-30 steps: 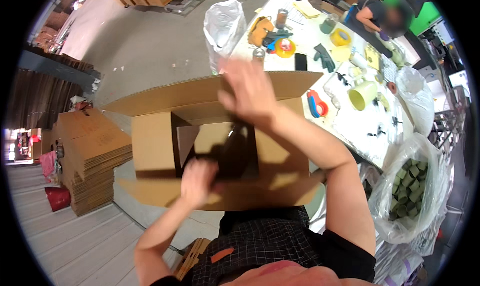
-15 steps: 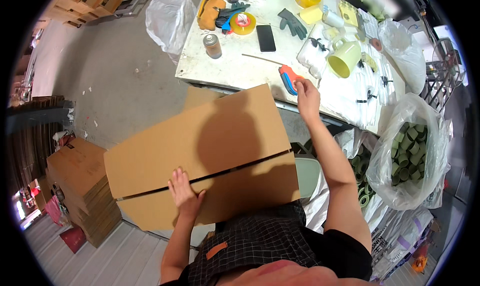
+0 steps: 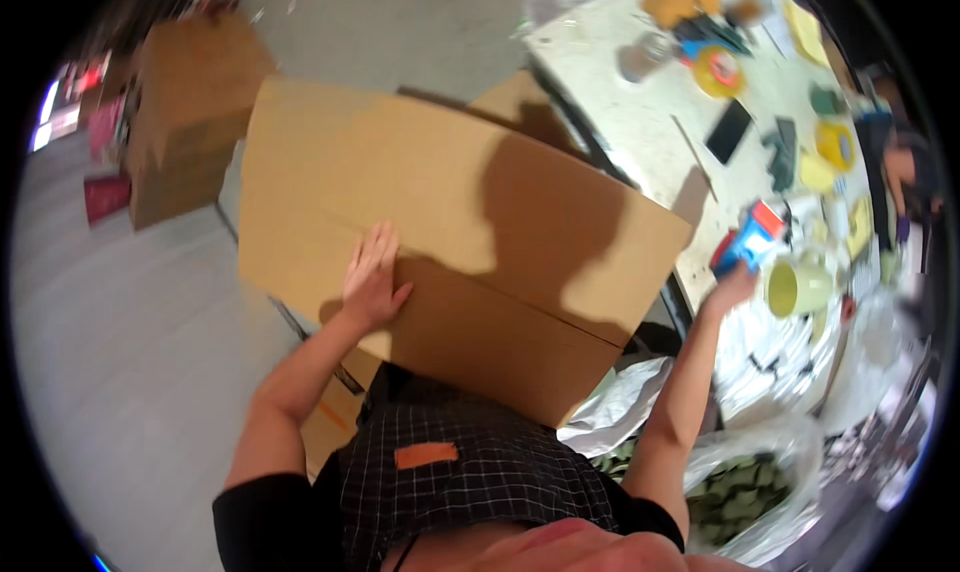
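A large brown cardboard box (image 3: 430,182) stands in front of me, its two long top flaps folded down and meeting along a narrow seam. My left hand (image 3: 373,280) lies flat on the flaps near the left end of that seam, fingers stretched out. Over the table's near edge, my right hand (image 3: 735,287) grips a red-and-blue tape dispenser (image 3: 755,234), somewhat blurred. A pale green mug-like cup (image 3: 797,288) lies on its side just right of that hand.
The white table (image 3: 625,122) holds a phone (image 3: 729,132), tape rolls (image 3: 718,72), a glove (image 3: 782,155), a spray can (image 3: 646,58) and a thin stick (image 3: 695,157). Stacked cardboard (image 3: 190,122) stands far left. A plastic bag of green pieces (image 3: 740,497) sits lower right. Another person (image 3: 905,172) appears at the right.
My right hand has taken the tape dispenser up off the table. The gap between the flaps has narrowed. The whole view has turned, swinging the table to the right; my left hand stays on the box.
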`<state>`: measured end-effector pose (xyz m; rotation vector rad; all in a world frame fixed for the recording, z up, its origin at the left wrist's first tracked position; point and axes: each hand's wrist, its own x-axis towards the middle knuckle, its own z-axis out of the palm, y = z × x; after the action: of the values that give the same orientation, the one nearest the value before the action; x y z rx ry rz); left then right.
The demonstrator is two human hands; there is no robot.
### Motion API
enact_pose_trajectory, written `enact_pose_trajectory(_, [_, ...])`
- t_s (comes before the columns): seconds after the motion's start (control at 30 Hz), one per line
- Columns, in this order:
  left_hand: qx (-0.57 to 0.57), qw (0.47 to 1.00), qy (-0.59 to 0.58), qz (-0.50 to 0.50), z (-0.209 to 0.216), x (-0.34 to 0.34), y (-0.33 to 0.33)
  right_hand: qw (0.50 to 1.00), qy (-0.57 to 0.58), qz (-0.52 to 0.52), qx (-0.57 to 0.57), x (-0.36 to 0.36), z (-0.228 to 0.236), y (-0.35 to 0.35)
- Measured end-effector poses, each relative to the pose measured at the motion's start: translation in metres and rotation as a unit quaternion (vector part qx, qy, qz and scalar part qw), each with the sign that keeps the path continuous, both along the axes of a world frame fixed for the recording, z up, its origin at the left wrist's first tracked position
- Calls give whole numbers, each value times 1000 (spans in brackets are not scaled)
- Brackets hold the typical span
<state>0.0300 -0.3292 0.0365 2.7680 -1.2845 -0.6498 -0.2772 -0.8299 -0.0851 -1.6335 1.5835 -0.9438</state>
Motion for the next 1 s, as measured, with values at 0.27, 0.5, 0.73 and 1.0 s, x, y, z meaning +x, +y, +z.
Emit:
enact_pose_trajectory(0.27, [-190, 982, 0, -12, -8, 13, -1, 837, -85, 524, 132, 190, 126, 287])
enact_pose_trajectory(0.5, [-447, 581, 539, 415, -10, 5, -17, 828, -19, 559, 39, 189, 119, 296])
enact_pose_trajectory(0.73, [-457, 490, 551, 498, -15, 41, 13, 813, 34, 581, 0, 214, 139, 321])
enact_pose_trajectory(1.0, [-406, 774, 38, 485, -55, 335, 207, 789, -63, 611, -13, 386, 146, 418])
